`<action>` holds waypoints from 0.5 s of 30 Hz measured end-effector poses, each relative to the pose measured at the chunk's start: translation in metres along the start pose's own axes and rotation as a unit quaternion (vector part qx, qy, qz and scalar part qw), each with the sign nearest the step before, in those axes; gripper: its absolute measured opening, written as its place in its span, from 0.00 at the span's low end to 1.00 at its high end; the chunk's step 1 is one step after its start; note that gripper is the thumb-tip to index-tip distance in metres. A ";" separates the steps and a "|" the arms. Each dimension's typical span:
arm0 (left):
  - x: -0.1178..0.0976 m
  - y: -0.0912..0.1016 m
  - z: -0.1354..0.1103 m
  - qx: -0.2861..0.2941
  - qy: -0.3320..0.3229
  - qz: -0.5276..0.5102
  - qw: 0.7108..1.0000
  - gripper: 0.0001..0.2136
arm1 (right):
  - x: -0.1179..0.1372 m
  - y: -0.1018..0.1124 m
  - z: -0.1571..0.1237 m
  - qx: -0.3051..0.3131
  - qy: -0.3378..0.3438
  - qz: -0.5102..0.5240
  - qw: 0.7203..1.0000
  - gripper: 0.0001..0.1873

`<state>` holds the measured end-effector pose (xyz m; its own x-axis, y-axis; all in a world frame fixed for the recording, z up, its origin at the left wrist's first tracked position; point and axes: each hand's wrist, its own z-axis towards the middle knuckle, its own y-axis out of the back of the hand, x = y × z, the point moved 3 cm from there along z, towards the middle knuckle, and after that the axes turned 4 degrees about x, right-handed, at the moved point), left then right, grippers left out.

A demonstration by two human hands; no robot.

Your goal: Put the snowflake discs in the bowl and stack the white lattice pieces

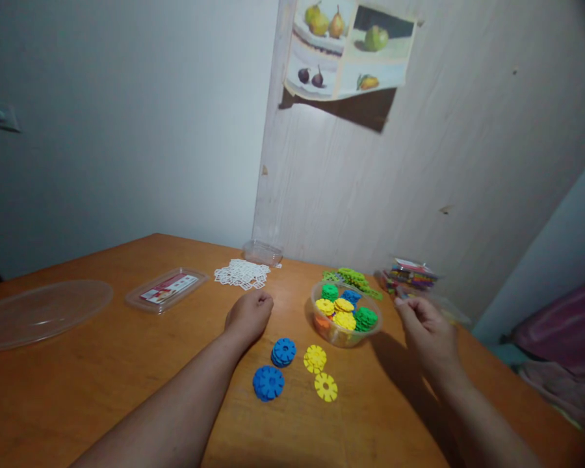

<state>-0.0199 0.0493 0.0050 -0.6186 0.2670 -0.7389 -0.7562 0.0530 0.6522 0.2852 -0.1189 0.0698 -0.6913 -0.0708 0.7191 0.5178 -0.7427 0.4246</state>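
My left hand (248,317) rests on the table as a loose fist, with no object showing in it. Just in front of its wrist lie two stacks of blue notched discs (269,383). To their right are several yellow notched discs (325,387), some piled together. My right hand (429,328) is raised to the right of a clear round tub (341,338), fingers curled and thumb pressed in. Whatever it pinches, if anything, is too small or hidden to make out. Green, yellow, blue and orange discs (344,312) fill the tub in bunches.
White lattice pieces (242,273) lie beyond my left hand, before a clear box (262,253). Green pieces (353,279) sit behind the tub. Packaged items (412,273) stand at the back right. Leftward lie a labelled clear lid (168,289) and an oval lid (43,312).
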 end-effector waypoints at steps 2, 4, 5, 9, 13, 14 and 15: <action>0.001 0.000 0.000 -0.005 -0.007 -0.011 1.000 0.09 | -0.005 -0.005 -0.007 0.000 -0.023 0.020 1.000 0.19; 0.003 -0.001 0.000 -0.011 -0.007 -0.022 1.000 0.10 | -0.011 -0.011 -0.009 0.005 -0.032 0.029 0.999 0.20; 0.004 -0.001 0.000 -0.013 -0.003 -0.026 1.000 0.10 | -0.016 -0.012 -0.009 0.005 -0.035 0.034 0.999 0.21; 0.006 -0.002 0.000 -0.019 0.004 -0.038 0.999 0.10 | -0.035 -0.013 -0.003 -0.017 -0.075 0.070 0.995 0.21; 0.007 -0.003 0.000 -0.031 0.001 -0.047 0.998 0.11 | -0.046 -0.014 -0.004 -0.036 -0.136 0.129 0.982 0.21; 0.007 -0.003 0.000 -0.033 0.001 -0.050 0.998 0.11 | -0.048 -0.015 -0.005 -0.032 -0.139 0.133 0.981 0.22; 0.007 -0.003 0.000 -0.034 0.002 -0.052 0.998 0.11 | -0.049 -0.017 -0.005 -0.028 -0.139 0.132 0.981 0.23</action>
<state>-0.0223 0.0508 -0.0022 -0.5372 0.2602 -0.8023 -0.8287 0.0145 0.5596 0.3078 -0.1066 0.0245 -0.3686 -0.0873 0.9255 0.6261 -0.7592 0.1777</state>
